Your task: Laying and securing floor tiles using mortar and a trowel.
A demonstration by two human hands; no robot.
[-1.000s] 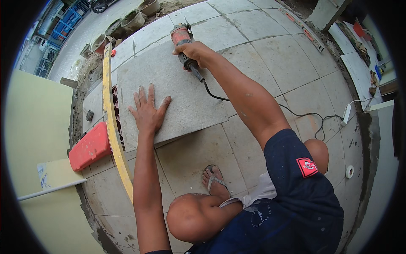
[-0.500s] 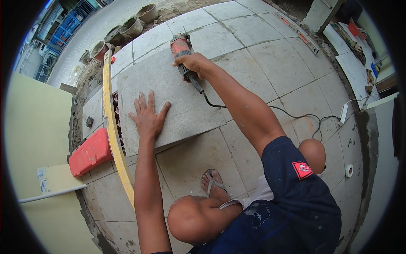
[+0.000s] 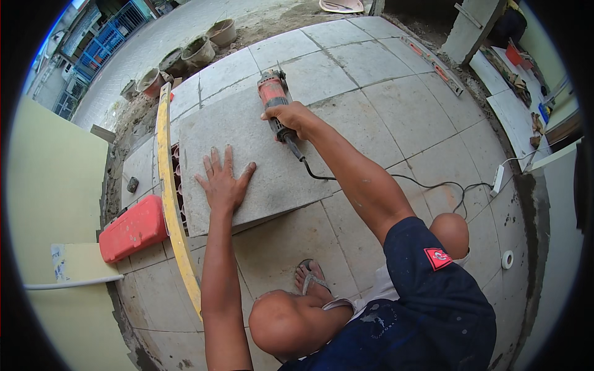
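Observation:
My left hand (image 3: 224, 185) rests flat with spread fingers on a large grey rough-faced slab (image 3: 281, 185). My right hand (image 3: 286, 122) grips a red-and-black angle grinder (image 3: 272, 93), its head at the slab's far edge. Its black cord runs right toward a white power strip (image 3: 497, 180). A long yellow straightedge (image 3: 167, 154) lies along the slab's left side, with a dark gap holding small reddish pieces between them.
Red case (image 3: 133, 230) and small dark tool (image 3: 132, 184) at left. Several buckets (image 3: 198, 54) line the far dirt strip. A spirit level (image 3: 433, 65), white roll (image 3: 507, 260), boards (image 3: 501, 105) and pillar (image 3: 464, 31) stand or lie rightward. Walls (image 3: 59, 173) flank both sides.
My view has tilted, so the scene sits lower in the picture. The grinder has moved slightly toward me relative to the slab; my left hand stays spread in place.

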